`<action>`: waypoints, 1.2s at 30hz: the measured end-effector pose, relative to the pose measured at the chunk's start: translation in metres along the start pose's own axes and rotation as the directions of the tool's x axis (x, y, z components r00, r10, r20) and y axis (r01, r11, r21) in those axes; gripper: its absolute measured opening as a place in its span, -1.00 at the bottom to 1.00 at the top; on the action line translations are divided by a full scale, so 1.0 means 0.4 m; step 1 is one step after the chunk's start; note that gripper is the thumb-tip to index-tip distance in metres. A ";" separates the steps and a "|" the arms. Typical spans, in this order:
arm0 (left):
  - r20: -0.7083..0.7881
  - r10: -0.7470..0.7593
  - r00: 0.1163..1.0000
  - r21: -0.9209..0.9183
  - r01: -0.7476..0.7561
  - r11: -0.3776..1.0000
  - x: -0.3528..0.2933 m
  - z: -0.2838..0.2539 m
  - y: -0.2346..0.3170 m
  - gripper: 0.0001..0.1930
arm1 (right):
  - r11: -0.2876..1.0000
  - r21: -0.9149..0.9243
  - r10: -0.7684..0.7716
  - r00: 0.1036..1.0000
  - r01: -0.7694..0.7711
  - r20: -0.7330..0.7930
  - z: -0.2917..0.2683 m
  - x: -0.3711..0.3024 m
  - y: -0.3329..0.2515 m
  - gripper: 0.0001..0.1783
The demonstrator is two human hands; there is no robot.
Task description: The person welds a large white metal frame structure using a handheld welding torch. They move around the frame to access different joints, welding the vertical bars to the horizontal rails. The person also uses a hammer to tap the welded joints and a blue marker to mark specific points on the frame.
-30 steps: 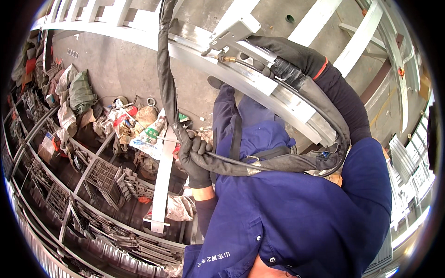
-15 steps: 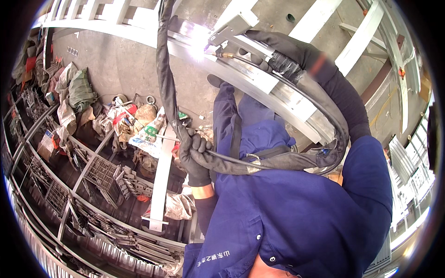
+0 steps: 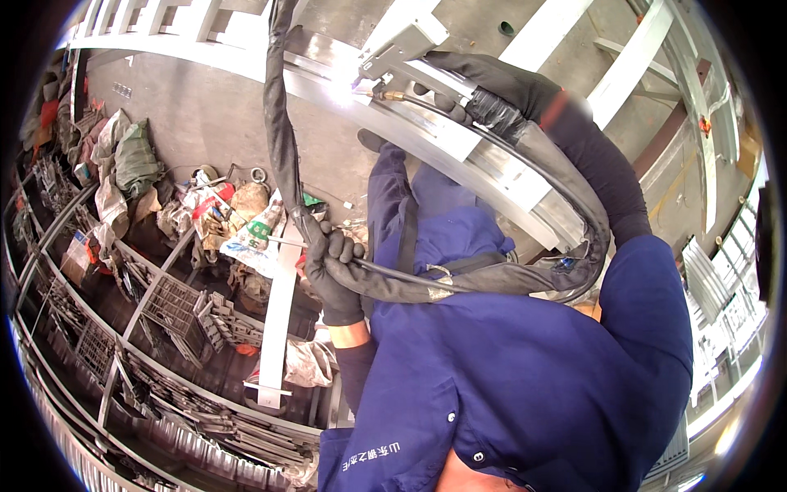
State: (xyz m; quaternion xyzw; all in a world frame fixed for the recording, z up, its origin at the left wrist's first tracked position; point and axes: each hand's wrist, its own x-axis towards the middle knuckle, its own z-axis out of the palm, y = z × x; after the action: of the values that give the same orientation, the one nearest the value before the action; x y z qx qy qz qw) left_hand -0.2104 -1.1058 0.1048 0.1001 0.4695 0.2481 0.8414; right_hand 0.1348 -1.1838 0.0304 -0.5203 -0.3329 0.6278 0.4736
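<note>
My right hand (image 3: 497, 92), in a dark glove, is closed around the handle of a handheld welding gun (image 3: 407, 49). A brass-coloured nozzle fitting and a thin black hose run along its underside. White glare (image 3: 343, 87) at the gun's tip hides the exact contact spot on a long pale metal beam (image 3: 410, 135). Lower left, my gloved left hand (image 3: 336, 261) grips a thick dark sheathed cable (image 3: 283, 123). The cable rises past the beam on one side and loops across my blue work jacket (image 3: 541, 369) toward the gun on the other.
Metal shelving (image 3: 168, 283) at left holds racks, rods and bundled parts. Sacks (image 3: 138, 160) and crumpled bags (image 3: 258, 234) lie beside it. An upright pale bar (image 3: 279, 328) stands near my left forearm. More white beams (image 3: 627, 61) cross the floor at upper right. My shoe (image 3: 373, 139) is close to the beam.
The whole view has shifted slightly, so most things appear a little farther left. Both hands keep their grips, and the glare persists at the gun's tip.
</note>
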 end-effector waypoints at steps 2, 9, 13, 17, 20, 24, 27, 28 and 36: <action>-0.005 0.003 1.000 0.005 -0.003 1.000 0.004 0.004 -0.004 -0.78 | 0.998 -0.063 -0.033 0.999 0.032 -0.014 0.012 0.000 -0.008 -0.52; -0.014 -0.005 1.000 -0.009 0.005 1.000 0.008 0.016 -0.018 -0.81 | 0.838 0.496 0.254 0.967 -0.228 0.015 0.015 -0.010 -0.027 -0.55; 0.001 0.000 1.000 0.003 0.000 1.000 0.008 0.014 -0.027 -0.81 | 0.829 0.498 0.249 0.965 -0.253 0.075 0.010 -0.024 -0.027 -0.55; -0.053 0.007 0.999 0.017 -0.006 1.000 0.005 0.026 -0.033 -0.80 | 0.858 0.455 0.251 0.967 -0.239 0.034 0.020 -0.033 -0.043 -0.52; -0.030 -0.002 1.000 0.014 0.002 1.000 0.007 0.025 -0.036 -0.79 | 0.831 0.495 0.280 0.960 -0.255 0.023 0.024 -0.039 -0.043 -0.50; -0.024 0.000 1.000 0.014 0.001 1.000 0.007 0.027 -0.042 -0.78 | 0.886 0.400 0.214 0.972 -0.235 0.097 -0.002 -0.051 -0.003 -0.50; -0.023 0.000 1.000 0.020 0.000 1.000 0.008 0.026 -0.046 -0.78 | 0.885 0.399 0.213 0.971 -0.240 0.112 -0.003 -0.059 0.006 -0.51; -0.022 -0.001 1.000 0.020 0.001 1.000 0.009 0.024 -0.047 -0.77 | 0.882 0.409 0.210 0.972 -0.236 0.108 0.000 -0.061 0.006 -0.52; 0.000 -0.024 1.000 0.026 0.024 0.999 0.005 0.029 -0.056 -0.77 | 0.999 0.051 -0.005 1.000 0.004 0.010 0.016 -0.083 0.018 -0.51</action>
State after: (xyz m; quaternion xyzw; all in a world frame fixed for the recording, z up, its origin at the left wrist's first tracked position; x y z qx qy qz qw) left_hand -0.1926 -1.1232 0.1003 0.1054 0.4738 0.2320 0.8429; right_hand 0.1271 -1.2169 0.0366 -0.5044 -0.3203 0.6375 0.4864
